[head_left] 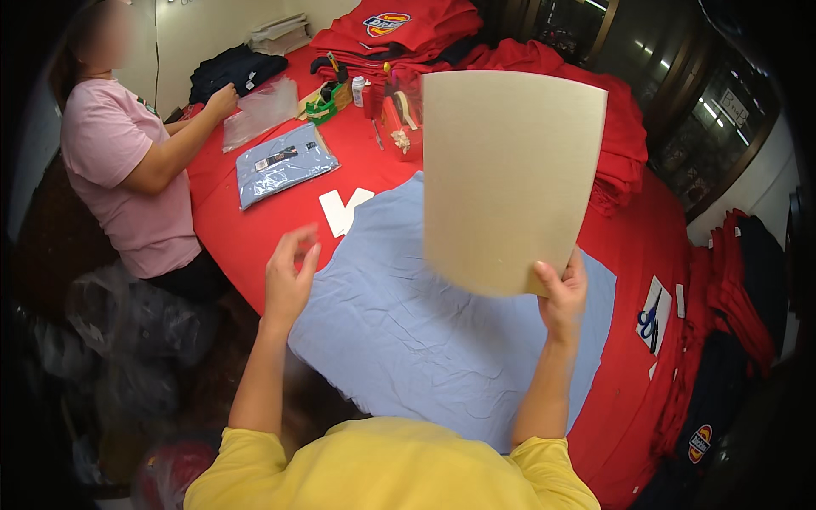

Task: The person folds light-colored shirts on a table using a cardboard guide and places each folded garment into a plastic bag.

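Observation:
My right hand (563, 299) grips a large beige cardboard sheet (512, 178) by its lower right corner, thumb on the face toward me. The sheet is held up above a light blue garment (450, 340), which is spread out wrinkled on the red-covered table. My left hand (291, 276) hovers near the garment's left edge, slightly blurred, with fingers loosely bent and apart from the thumb; nothing shows in it. Just beyond it lie white card pieces (342, 212), close to the garment's upper left edge.
A person in a pink shirt (136, 170) stands at the left. A bagged folded blue shirt (285, 161), a green tape dispenser (323, 104) and small bottles lie ahead. Red garments (399, 34) are piled at the back. Blue-handled scissors (649, 321) rest at the right.

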`<act>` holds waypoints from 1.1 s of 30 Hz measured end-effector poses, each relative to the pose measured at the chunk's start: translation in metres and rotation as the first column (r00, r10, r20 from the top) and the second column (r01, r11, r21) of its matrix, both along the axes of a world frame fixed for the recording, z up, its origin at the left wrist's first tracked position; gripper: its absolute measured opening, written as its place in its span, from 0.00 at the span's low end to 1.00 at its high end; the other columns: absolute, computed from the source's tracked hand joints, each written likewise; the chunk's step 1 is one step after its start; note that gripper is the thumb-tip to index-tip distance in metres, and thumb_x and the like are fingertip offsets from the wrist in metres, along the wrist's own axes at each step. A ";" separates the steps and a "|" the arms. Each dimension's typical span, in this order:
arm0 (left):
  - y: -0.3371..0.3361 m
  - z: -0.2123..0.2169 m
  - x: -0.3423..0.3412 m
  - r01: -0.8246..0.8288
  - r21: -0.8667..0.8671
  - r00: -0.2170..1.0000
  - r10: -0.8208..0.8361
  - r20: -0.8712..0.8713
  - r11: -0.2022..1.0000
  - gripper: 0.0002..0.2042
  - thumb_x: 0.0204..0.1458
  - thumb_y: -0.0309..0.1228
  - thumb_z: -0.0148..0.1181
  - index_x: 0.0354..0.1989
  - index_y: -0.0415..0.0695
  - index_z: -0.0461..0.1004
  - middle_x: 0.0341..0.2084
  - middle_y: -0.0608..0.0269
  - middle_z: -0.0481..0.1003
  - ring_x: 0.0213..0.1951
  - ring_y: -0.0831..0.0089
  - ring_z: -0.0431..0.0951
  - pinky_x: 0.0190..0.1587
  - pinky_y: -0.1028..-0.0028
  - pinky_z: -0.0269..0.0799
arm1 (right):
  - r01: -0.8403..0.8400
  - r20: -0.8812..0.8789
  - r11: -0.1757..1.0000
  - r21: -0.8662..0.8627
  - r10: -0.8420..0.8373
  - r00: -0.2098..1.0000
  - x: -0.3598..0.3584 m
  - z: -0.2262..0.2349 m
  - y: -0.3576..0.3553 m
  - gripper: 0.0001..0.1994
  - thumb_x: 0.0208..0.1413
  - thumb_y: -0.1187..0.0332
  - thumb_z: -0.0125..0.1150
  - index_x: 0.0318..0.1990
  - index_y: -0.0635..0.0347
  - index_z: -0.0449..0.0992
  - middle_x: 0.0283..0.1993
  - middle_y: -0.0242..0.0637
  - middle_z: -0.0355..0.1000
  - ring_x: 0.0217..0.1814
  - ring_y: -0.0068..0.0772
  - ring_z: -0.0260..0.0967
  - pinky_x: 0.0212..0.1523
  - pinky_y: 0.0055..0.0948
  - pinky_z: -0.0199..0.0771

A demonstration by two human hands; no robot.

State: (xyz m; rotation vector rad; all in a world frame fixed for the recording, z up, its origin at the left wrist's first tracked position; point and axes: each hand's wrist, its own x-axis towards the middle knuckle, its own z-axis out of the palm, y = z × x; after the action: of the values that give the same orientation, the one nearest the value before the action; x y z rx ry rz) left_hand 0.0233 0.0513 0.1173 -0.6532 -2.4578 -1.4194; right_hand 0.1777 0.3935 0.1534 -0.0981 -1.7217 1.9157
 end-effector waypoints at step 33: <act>0.073 -0.109 0.017 -0.035 -0.560 0.991 -0.045 -0.129 0.828 0.35 0.51 0.57 0.56 0.64 0.51 0.64 0.66 0.52 0.56 0.69 0.49 0.47 0.66 0.37 0.31 | -0.426 0.628 0.592 0.684 -0.180 0.757 -0.128 -0.093 -0.037 0.19 0.52 0.72 0.59 0.52 0.64 0.72 0.46 0.55 0.75 0.50 0.53 0.72 0.51 0.43 0.70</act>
State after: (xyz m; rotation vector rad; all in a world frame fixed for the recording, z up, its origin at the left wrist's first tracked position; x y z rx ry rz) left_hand 0.0399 0.1244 0.0084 -0.8319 -2.7584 -0.5934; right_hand 0.0501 0.3568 0.0606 -0.3245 -3.0168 0.9947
